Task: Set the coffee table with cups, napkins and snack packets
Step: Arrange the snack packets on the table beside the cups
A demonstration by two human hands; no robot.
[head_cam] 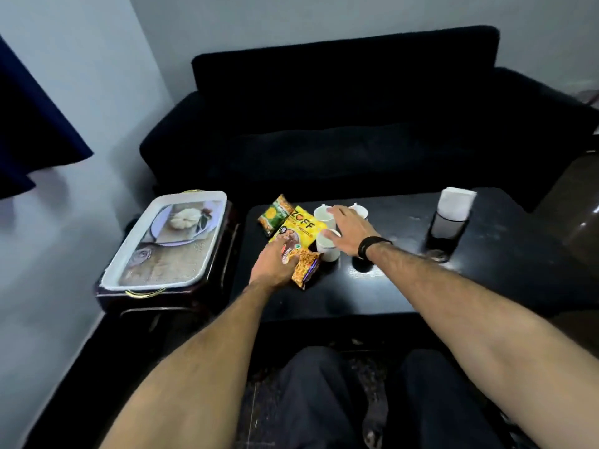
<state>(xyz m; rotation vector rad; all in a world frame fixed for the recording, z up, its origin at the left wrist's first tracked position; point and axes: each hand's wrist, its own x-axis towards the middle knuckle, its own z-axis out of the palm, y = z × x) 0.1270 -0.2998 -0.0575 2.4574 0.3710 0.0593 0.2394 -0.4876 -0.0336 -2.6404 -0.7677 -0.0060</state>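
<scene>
My low desk (405,286) is glossy black, with reflections and faint smudges on its flat top. Behind it stands a black fabric sofa (340,108) against a pale wall, and a dark blue curtain (32,124) hangs at the left. Beside the desk, a small dark side table (223,264) carries a white rectangular tray (168,241) with rounded corners, gold handles and a printed picture inside.

My left hand (275,262) lies on an orange crinkly snack packet (306,265) near the front of the desk, its grip closed loosely around the packet's top. Touching it from behind is a shiny yellow packet (299,228), and a green packet (274,213) lies just beyond that.

My right hand (348,234), a black band on its wrist, hovers with fingers spread wide over three white cups (324,213) clustered just beside the packets, holding nothing that I can see. Well to the right, white napkins (457,202) stand upright in a dark cylindrical holder (445,234).
</scene>
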